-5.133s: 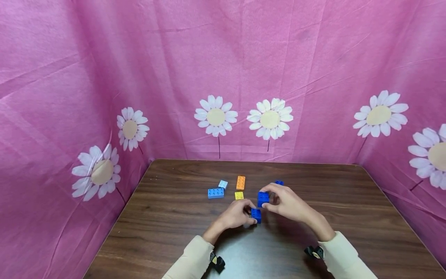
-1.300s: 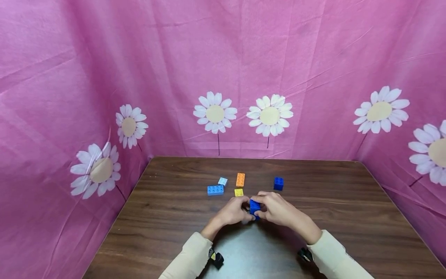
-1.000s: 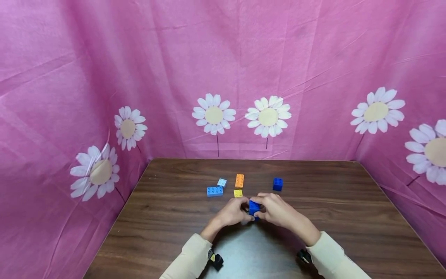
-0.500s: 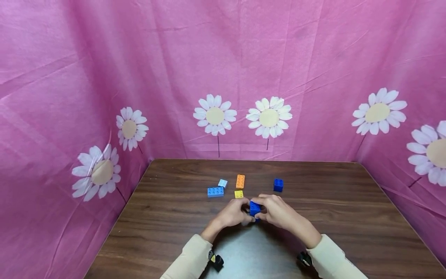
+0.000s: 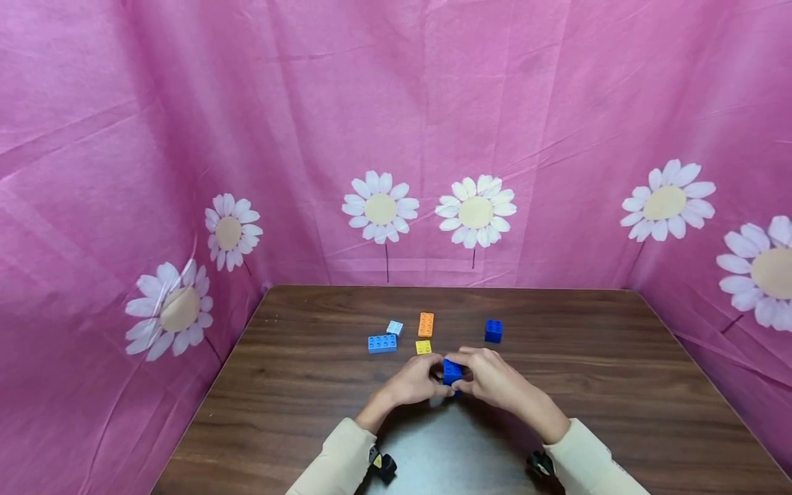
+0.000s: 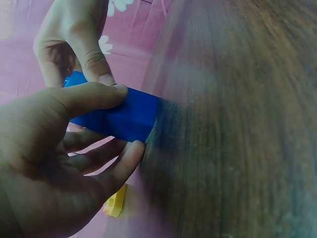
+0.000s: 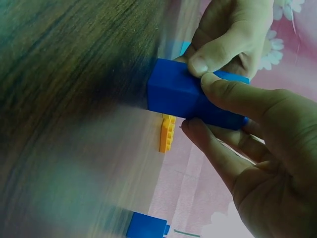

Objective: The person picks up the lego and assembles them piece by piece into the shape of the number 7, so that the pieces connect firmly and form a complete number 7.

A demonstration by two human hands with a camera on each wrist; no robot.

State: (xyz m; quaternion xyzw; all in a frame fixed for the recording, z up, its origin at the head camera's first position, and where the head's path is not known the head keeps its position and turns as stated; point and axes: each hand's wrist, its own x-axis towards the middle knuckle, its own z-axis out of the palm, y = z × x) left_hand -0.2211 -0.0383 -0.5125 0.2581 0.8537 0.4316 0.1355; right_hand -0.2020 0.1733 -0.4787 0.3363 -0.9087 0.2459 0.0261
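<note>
First, the pink daisy-print curtain (image 5: 526,89) rises along the left edge of the wooden table (image 5: 297,385), and from that edge a wide stretch of wood runs in to the light-blue brick (image 5: 381,344), lying with its long side toward the person. Just beyond its right end sits the pale blue brick (image 5: 394,328); whether the two touch is too small to tell. Nearer in, the left hand (image 5: 413,381) pinches the blue block (image 5: 452,371) between thumb and fingers. Little room separates that hand from the yellow brick (image 5: 423,347), and the orange brick (image 5: 426,324) lies past it, pointing at the far edge. Between the hands the blue block stands upright, its lower end at or just above the wood. From the right, the right hand (image 5: 495,377) pinches it too, both thumb tips close together. Beyond that hand, across a gap, stands the dark blue brick (image 5: 493,331), with a broad run of tabletop to the right edge.
</note>
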